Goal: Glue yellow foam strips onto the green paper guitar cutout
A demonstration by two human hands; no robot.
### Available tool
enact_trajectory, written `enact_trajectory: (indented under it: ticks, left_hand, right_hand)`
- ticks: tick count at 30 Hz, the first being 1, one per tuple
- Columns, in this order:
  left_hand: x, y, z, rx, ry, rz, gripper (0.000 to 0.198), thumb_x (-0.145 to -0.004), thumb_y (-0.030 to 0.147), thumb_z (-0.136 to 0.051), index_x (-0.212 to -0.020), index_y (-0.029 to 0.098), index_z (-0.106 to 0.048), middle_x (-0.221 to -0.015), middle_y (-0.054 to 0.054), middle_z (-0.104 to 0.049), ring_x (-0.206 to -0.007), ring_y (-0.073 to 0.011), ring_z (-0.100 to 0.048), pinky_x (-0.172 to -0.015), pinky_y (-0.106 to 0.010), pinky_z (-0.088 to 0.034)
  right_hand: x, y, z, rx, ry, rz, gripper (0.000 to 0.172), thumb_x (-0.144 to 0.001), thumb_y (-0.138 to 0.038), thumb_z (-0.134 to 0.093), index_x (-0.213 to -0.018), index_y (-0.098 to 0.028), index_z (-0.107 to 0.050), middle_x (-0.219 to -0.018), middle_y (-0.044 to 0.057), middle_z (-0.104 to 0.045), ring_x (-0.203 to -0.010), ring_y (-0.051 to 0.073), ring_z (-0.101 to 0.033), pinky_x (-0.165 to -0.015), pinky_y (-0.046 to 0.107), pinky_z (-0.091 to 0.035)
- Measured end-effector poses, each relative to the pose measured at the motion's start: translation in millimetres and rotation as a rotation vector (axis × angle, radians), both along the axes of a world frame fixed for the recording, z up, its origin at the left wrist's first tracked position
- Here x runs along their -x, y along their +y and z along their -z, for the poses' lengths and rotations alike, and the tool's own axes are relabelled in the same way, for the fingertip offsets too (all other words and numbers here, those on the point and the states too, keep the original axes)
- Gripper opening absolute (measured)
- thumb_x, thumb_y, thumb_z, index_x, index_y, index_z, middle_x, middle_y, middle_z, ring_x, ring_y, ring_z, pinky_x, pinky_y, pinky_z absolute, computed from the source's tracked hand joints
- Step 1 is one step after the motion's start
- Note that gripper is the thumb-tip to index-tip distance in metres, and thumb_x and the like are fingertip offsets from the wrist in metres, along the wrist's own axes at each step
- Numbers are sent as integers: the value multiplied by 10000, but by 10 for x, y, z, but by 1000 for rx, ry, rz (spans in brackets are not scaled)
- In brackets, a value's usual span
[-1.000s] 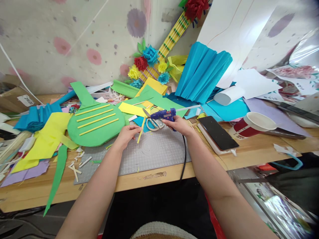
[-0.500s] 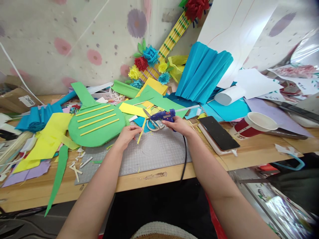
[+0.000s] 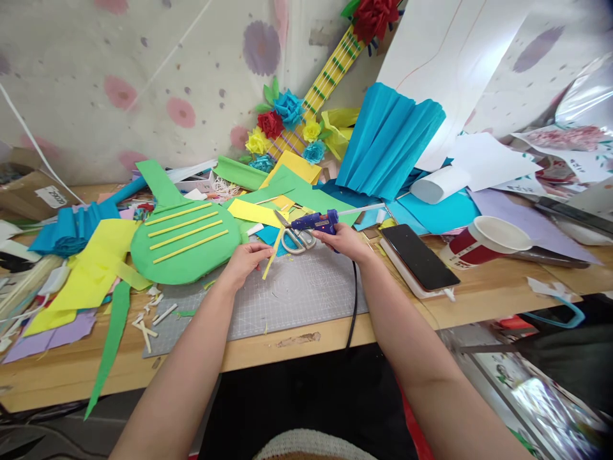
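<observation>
Between its fingertips my left hand (image 3: pixel 248 260) pinches a thin yellow paper strip (image 3: pixel 270 262), tilted above the grey cutting mat (image 3: pixel 311 287). My right hand (image 3: pixel 345 241) is wrapped round a blue glue gun (image 3: pixel 313 222), its nozzle turned left toward the strip's upper end. A white glue stick (image 3: pixel 364 208) pokes out of the gun's back, and a black cord (image 3: pixel 355 306) hangs from its handle. Scissors (image 3: pixel 297 240) lie just under the gun. To the left of my hands rests a green guitar-shaped cutout (image 3: pixel 191 263) with several yellow strips across its body.
A phone (image 3: pixel 420 257) lies right of my right hand, with a paper cup (image 3: pixel 486 243) beyond it. Behind stand folded blue crepe paper (image 3: pixel 387 140) and a flower-trimmed yellow guitar (image 3: pixel 330 73). Yellow paper (image 3: pixel 98 259) and scraps cover the left side.
Almost nothing differs. Both hands keep the strip and the glue gun in nearly the same place; the view has shifted very slightly.
</observation>
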State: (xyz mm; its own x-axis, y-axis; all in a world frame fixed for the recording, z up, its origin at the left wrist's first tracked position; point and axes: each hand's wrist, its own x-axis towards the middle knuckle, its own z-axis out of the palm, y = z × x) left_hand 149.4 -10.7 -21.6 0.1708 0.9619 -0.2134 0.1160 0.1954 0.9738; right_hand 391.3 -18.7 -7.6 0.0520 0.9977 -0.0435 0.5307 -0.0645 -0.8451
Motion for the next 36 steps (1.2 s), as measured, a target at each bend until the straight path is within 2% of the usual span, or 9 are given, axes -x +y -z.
enact_trajectory:
  ticks: [8,11,16,20,24,27,29,33,36]
  left_hand:
    - [12,8,-10,94,-244,-5,318,-485,364,-778,-685,154,-648,-451,71,-429,-398,-25,-269,-422,-198,-273]
    - [17,19,0,121,-338,-66,351,-467,346,-799,-706,163,-618,-468,82,-426,-392,-15,-280,-409,-178,-288]
    - [9,15,9,119,-418,-115,426,-439,347,-817,-759,173,-595,-625,59,-554,-401,0,-335,-405,-167,-355]
    - [-3,11,8,95,-440,-185,447,-433,344,-819,-770,171,-582,-668,55,-579,-402,4,-357,-408,-166,-387]
    - [-4,15,21,59,-460,-247,421,-480,343,-806,-788,170,-578,-660,60,-576,-416,3,-383,-436,-168,-423]
    - [-8,21,38,42,-486,-271,421,-482,350,-808,-779,164,-575,-646,67,-565,-419,1,-396,-447,-169,-443]
    - [-20,27,48,40,-507,-266,420,-480,345,-813,-775,159,-579,-648,64,-570,-415,0,-400,-439,-167,-446]
    - [-79,27,58,65,-558,-187,368,-511,302,-810,-780,161,-602,-678,56,-600,-405,5,-397,-416,-152,-432]
    - [-128,16,64,81,-580,-98,315,-544,277,-798,-777,159,-621,-763,34,-644,-406,13,-390,-408,-144,-422]
  right_hand:
    - [-347,220,191,-97,-48,342,452,-652,-621,-584,-714,-174,-564,-570,31,-525,-585,176,-517,-549,293,-382]
    - [-387,274,275,-74,-166,334,469,-648,-626,-584,-738,-165,-581,-644,68,-578,-683,220,-563,-600,310,-409]
    - [-318,276,308,2,-339,284,521,-683,-643,-543,-847,-151,-593,-869,137,-633,-827,263,-590,-671,328,-424]
    - [-311,209,237,20,-435,251,514,-687,-615,-562,-910,-152,-559,-902,137,-621,-845,264,-581,-665,316,-410]
    - [-396,82,69,-23,-600,316,555,-568,-626,-659,-830,-161,-506,-833,116,-587,-761,244,-554,-586,299,-372]
    - [-400,-15,-66,105,-600,167,492,-588,-642,-634,-664,-198,-434,-611,29,-507,-573,169,-476,-503,278,-301]
    - [-301,-57,-110,84,-504,3,468,-654,-619,-591,-598,-203,-385,-538,-10,-437,-518,126,-409,-483,262,-263]
    - [125,-81,-61,-59,-52,-257,360,-752,-544,-518,-712,-188,-483,-625,-9,-525,-548,97,-439,-488,229,-317]
    - [443,-85,6,45,228,-356,357,-770,-529,-491,-808,-176,-532,-771,25,-607,-554,85,-487,-450,209,-343]
